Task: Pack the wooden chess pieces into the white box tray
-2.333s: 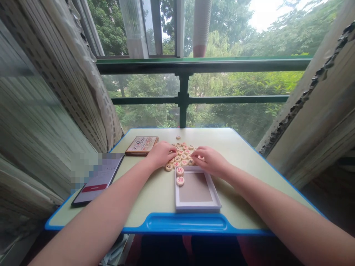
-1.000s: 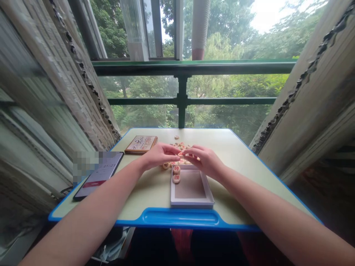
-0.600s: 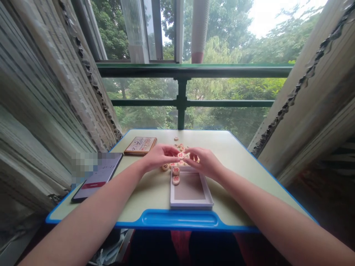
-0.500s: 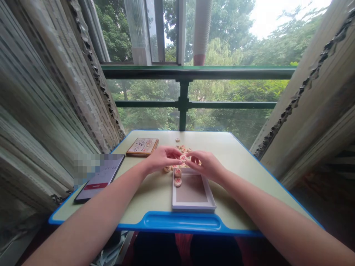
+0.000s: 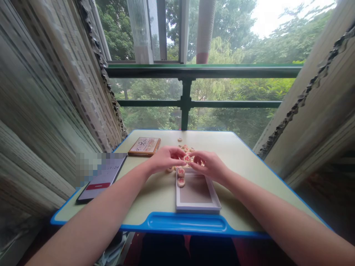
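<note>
Head | round wooden disc | between left hand, right hand

A pale green table with a raised blue rim stands against a tall window. A dark green railing crosses the glass, with a post at its middle. Ribbed beige curtains hang on both sides, edged with dark trim. A white corrugated hose hangs down outside. Leafy trees fill the view, and soft daylight comes in.
</note>
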Demonstrator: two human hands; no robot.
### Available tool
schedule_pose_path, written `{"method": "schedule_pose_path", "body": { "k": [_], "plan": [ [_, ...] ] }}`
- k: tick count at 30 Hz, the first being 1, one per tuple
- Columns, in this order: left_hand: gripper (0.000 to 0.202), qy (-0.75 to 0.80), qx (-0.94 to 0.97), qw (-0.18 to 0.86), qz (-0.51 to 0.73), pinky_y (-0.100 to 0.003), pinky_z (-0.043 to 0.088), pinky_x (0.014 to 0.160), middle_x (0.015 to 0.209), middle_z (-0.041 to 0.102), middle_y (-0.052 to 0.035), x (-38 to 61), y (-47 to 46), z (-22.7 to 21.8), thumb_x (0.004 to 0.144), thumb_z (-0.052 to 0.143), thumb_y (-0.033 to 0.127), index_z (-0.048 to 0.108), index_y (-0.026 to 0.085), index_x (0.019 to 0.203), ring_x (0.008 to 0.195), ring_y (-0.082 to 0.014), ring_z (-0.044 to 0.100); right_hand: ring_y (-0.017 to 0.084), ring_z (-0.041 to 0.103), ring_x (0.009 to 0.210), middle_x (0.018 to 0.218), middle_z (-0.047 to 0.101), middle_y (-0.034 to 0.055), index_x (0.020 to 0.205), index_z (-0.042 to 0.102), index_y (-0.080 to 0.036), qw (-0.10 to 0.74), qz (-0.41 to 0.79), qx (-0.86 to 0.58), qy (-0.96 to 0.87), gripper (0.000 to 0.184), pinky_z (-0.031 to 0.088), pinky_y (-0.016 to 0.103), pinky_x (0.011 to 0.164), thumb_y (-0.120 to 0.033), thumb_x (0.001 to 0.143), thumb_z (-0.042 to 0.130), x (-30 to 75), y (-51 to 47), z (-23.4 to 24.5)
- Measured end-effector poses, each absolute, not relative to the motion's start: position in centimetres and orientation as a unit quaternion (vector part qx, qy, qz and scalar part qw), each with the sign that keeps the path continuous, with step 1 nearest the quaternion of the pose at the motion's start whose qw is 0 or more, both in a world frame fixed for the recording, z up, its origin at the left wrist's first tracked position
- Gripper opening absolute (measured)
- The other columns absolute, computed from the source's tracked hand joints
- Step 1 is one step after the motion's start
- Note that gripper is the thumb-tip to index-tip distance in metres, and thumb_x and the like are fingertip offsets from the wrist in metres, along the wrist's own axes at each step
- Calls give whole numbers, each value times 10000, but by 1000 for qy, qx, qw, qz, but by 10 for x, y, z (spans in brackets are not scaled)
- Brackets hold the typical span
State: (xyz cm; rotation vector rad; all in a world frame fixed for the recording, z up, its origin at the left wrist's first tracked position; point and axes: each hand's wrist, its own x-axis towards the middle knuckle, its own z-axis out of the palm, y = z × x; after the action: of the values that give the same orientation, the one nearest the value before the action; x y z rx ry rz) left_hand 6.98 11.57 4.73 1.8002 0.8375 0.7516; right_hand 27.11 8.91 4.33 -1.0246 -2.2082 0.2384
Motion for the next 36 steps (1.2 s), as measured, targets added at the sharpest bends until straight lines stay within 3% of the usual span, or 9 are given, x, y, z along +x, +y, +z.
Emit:
{"method": "schedule_pose_path", "body": {
  "k": [9, 21, 28, 36],
  "plan": [
    [339, 391, 823, 322, 259, -226, 417, 571, 853, 676, -42, 66, 113, 56, 654, 688, 385, 698, 163, 910, 680, -131, 532, 85, 517, 562, 653, 613, -10, 882, 610, -168, 311, 105, -407, -852, 176, 398, 206, 579, -306, 779, 576, 274, 89, 44],
    [355, 402, 824, 314, 248, -231, 413, 588, 836, 686, -55, 65, 114, 58, 674, 665, 413, 705, 150, 910, 680, -137, 550, 84, 496, 562, 647, 596, -12, 902, 627, -169, 307, 121, -405, -853, 180, 381, 209, 582, -280, 771, 576, 275, 91, 44],
    [318, 379, 839, 347, 180, -229, 421, 627, 838, 675, -36, 62, 114, 60, 674, 673, 369, 690, 150, 903, 720, -140, 559, 81, 478, 554, 616, 573, -18, 847, 636, -161, 278, 150, -394, -863, 140, 361, 203, 557, -256, 752, 596, 272, 88, 44],
    [400, 358, 847, 367, 141, -237, 417, 648, 841, 654, -33, 58, 113, 63, 642, 704, 436, 679, 150, 922, 739, -145, 550, 79, 458, 557, 609, 568, -21, 830, 636, -157, 250, 158, -389, -873, 129, 342, 202, 548, -243, 734, 619, 269, 83, 47]
  ]
}}
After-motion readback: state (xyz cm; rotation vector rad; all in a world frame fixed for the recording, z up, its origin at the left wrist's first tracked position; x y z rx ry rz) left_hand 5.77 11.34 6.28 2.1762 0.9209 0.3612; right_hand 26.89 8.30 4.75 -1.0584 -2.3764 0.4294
